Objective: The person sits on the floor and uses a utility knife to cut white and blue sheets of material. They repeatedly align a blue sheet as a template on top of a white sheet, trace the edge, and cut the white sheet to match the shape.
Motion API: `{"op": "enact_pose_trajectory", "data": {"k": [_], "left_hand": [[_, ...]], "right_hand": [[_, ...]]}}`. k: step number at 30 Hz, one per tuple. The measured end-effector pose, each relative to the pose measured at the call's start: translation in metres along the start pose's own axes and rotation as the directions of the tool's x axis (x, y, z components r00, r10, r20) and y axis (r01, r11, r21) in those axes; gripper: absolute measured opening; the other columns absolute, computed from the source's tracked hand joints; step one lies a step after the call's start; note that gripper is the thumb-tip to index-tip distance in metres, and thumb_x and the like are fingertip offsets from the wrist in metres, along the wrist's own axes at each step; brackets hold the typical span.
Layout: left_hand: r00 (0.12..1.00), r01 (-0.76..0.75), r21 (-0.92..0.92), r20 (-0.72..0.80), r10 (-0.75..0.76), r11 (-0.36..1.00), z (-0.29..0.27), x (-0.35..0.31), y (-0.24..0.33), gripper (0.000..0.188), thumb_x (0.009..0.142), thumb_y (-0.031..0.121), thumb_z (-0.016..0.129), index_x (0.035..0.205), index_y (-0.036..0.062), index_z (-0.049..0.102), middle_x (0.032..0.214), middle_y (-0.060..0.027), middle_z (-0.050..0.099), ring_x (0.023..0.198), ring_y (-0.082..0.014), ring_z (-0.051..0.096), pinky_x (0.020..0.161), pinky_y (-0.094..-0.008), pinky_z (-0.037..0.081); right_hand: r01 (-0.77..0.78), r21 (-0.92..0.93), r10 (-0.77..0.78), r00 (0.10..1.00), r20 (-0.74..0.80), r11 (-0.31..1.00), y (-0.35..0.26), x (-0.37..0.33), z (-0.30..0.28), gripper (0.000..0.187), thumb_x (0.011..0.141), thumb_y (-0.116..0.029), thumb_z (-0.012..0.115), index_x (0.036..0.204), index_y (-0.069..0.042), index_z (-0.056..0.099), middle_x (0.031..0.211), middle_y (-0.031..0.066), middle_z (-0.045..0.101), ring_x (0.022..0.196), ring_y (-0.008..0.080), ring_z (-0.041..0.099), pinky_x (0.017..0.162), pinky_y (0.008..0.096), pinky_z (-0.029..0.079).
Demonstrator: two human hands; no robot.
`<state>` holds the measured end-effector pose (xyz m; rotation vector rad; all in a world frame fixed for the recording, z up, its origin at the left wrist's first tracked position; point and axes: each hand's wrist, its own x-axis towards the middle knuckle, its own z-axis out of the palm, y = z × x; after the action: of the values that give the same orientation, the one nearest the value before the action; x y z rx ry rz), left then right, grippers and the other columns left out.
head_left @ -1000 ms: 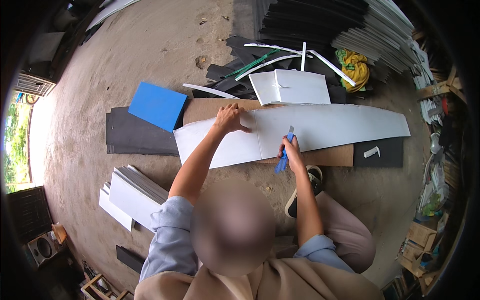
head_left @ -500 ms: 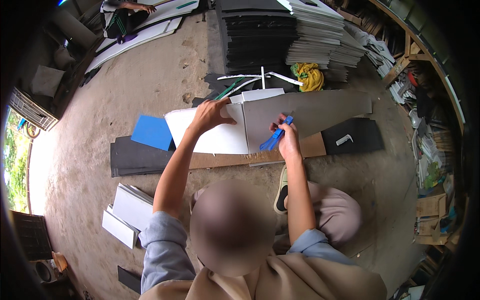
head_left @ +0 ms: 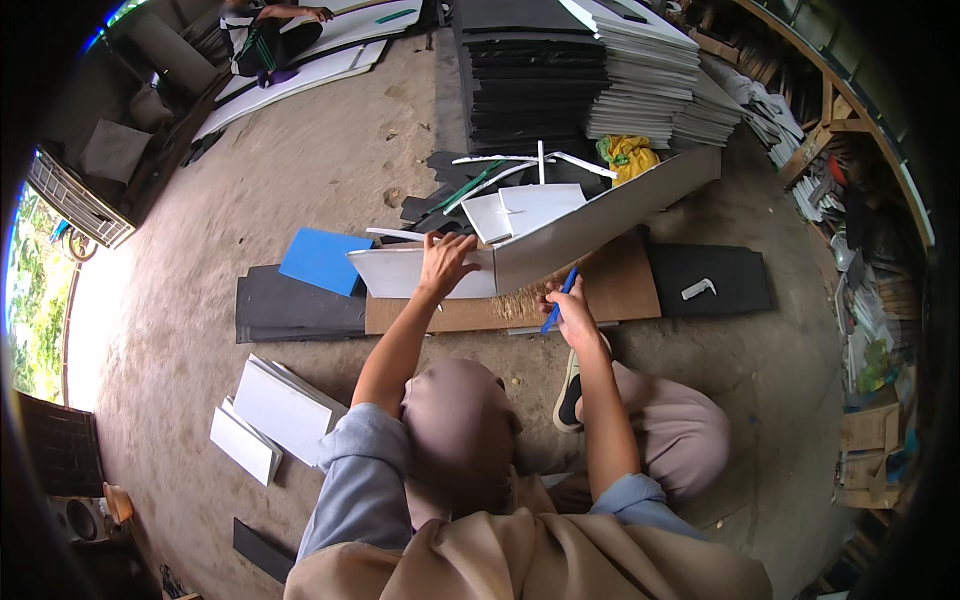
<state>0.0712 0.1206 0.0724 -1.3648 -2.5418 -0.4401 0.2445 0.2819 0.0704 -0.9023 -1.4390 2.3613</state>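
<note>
My left hand (head_left: 446, 264) grips the upper edge of a long pale board (head_left: 570, 230), fingers over the edge and thumb on the near face. The board stands tilted on its long side and bends at a vertical line beside this hand. Its right part slants away to the far right. In my right hand (head_left: 572, 308) is a slim blue utility knife (head_left: 560, 302), held below the board and apart from it. Under both lies a brown cardboard strip (head_left: 620, 285) with a scuffed patch. Behind the board rests a smaller white piece (head_left: 535, 207).
Dark sheets (head_left: 300, 305) and a blue sheet (head_left: 325, 262) lie left; a white angled tool (head_left: 699, 289) rests on a dark sheet at right. White pieces (head_left: 285, 395) lie near my left arm. Stacked sheets (head_left: 530, 80) and a yellow cloth (head_left: 628, 157) are beyond. Another person (head_left: 270, 40) sits far left.
The board has swung from lying nearly flat to standing tilted, its right end pushed farther away. My right hand and the knife have moved down off it. The smaller white piece shows more.
</note>
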Motion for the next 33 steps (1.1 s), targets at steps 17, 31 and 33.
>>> {"op": "enact_pose_trajectory", "data": {"k": [17, 31, 33], "left_hand": [[0.995, -0.03, -0.021, -0.092, 0.028, 0.999, 0.012, -0.005, 0.008, 0.018, 0.082, 0.026, 0.051, 0.096, 0.0155, 0.052, 0.081, 0.0007, 0.058, 0.087, -0.0143, 0.052, 0.084, -0.0421, 0.029], [0.995, -0.101, -0.001, -0.001, 0.101, 0.995, 0.032, -0.006, 0.001, 0.017, 0.085, 0.019, 0.046, 0.096, 0.0053, 0.047, 0.078, -0.0077, 0.058, 0.077, -0.022, 0.059, 0.101, -0.0475, 0.017], [0.992, -0.12, 0.011, -0.045, 0.121, 0.993, 0.033, -0.006, 0.0, 0.017, 0.085, 0.019, 0.045, 0.096, 0.0056, 0.047, 0.078, -0.0076, 0.058, 0.077, -0.0222, 0.059, 0.101, -0.0476, 0.017]], "right_hand": [[0.286, -0.922, -0.518, 0.847, 0.117, 0.26, 0.035, -0.009, 0.048, 0.037, 0.089, -0.026, 0.038, 0.107, 0.007, 0.038, 0.072, 0.0243, 0.057, 0.065, 0.0407, 0.056, 0.056, 0.0447, 0.045], [0.192, -0.928, -0.378, 0.924, 0.061, 0.32, 0.044, 0.0, 0.068, 0.048, 0.091, -0.035, 0.028, 0.078, 0.005, 0.051, 0.071, 0.0267, 0.056, 0.067, 0.0413, 0.055, 0.059, 0.0459, 0.045], [0.19, -0.932, -0.377, 0.924, 0.064, 0.309, 0.046, 0.003, 0.068, 0.048, 0.091, -0.034, 0.028, 0.077, 0.004, 0.052, 0.07, 0.0263, 0.056, 0.066, 0.0411, 0.055, 0.059, 0.0459, 0.045]]}}
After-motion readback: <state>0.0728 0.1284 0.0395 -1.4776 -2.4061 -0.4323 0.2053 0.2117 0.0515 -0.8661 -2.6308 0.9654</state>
